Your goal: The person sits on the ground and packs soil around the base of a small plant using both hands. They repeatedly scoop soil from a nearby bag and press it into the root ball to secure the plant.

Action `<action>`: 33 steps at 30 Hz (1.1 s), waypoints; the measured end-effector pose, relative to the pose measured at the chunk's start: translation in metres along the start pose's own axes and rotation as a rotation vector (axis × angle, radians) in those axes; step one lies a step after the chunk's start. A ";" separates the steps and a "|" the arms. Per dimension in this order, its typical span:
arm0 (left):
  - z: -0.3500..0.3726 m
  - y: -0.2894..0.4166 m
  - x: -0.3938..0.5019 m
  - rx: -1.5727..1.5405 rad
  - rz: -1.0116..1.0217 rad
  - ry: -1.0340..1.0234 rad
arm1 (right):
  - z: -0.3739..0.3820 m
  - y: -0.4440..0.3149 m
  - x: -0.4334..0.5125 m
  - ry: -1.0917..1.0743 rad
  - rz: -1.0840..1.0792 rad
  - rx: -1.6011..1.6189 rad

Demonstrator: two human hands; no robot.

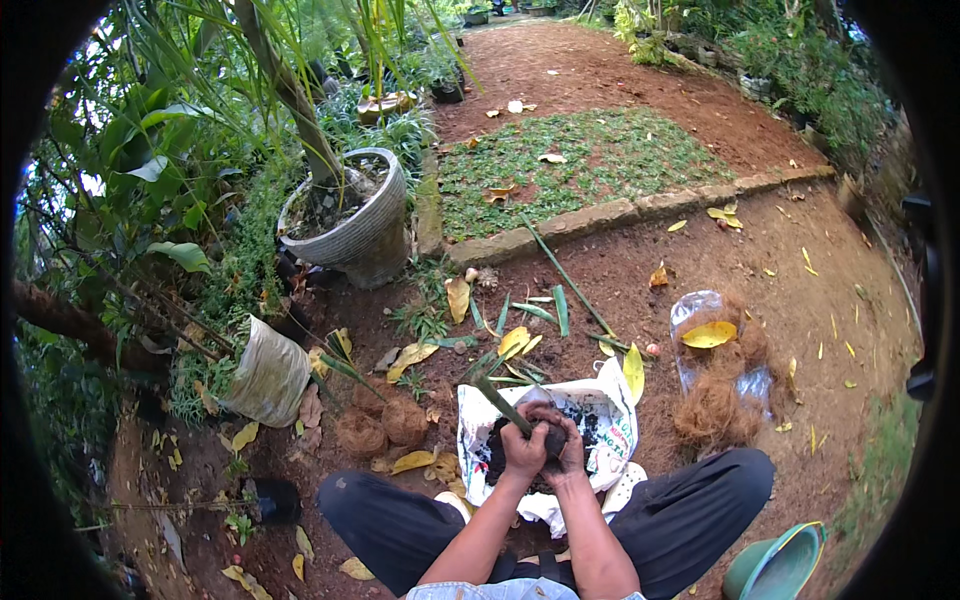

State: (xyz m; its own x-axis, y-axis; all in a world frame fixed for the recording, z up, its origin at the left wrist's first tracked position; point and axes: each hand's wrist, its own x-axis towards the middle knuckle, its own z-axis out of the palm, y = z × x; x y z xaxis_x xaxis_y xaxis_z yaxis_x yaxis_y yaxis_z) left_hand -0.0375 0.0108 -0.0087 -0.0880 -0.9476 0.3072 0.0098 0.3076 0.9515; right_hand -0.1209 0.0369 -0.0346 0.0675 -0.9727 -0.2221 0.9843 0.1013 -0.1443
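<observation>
Both hands press around a ball of dark soil (556, 441) at the foot of a green plant cutting (501, 401). My left hand (523, 450) grips it from the left, its thumb side by the stem. On the other side my right hand (570, 450) cups the soil, with dirty fingers. The cutting leans up and to the left out of my hands. Below them lies an opened white plastic sack (475, 420) bearing print, with loose black soil (589, 415) in it. Three balls wrapped in brown fibre (405, 421) rest left of the sack, at least one with leaves.
Loose coconut fibre (709, 409) lies on clear plastic (686, 307) at right. A green bucket (776, 562) tilts near my right knee. A large grey pot (360, 225), a leaning pale grow bag (268, 373) and a black pot (274, 501) stand left. Stone edging (585, 220) crosses ahead.
</observation>
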 end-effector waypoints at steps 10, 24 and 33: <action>0.000 0.010 0.004 -0.148 -0.168 0.258 | 0.013 0.002 0.005 0.078 -0.090 -0.060; 0.007 0.001 -0.012 0.035 -0.181 0.225 | -0.010 -0.012 0.007 0.133 0.248 -0.268; 0.011 0.005 -0.007 -0.083 -0.013 0.095 | 0.002 -0.005 0.005 0.172 -0.014 -0.151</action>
State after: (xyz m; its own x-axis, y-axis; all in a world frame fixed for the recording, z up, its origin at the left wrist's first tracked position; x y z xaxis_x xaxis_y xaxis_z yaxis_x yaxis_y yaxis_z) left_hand -0.0479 0.0197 -0.0060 0.0064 -0.9566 0.2913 0.0924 0.2907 0.9524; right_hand -0.1248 0.0307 -0.0330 0.0126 -0.9254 -0.3787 0.9485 0.1310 -0.2886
